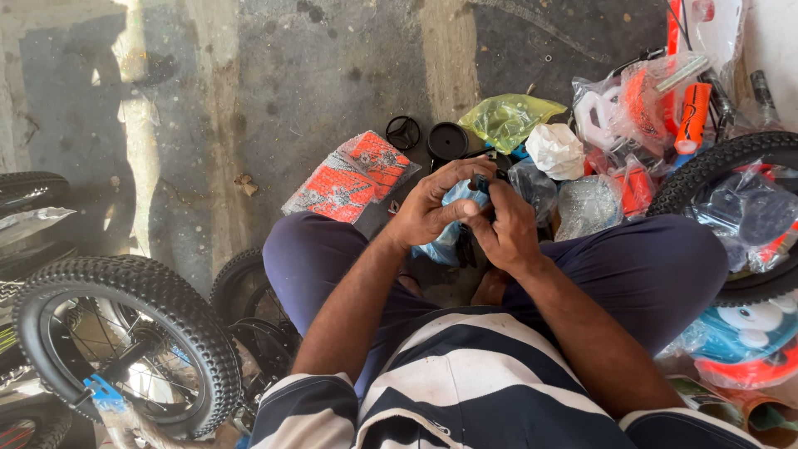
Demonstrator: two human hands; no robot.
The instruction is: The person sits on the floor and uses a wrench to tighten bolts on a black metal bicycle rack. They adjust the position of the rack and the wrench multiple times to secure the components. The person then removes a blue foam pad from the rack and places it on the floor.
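Above the striped shirt (465, 382), at frame centre, left hand (428, 208) and right hand (503, 229) pinch a small dark part (485, 181); steady fingertip pressure seems best.

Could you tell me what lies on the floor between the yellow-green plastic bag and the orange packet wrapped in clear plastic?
In the head view, two round parts lie between the yellow-green bag and the orange packet: a solid black disc and a spoked black ring.
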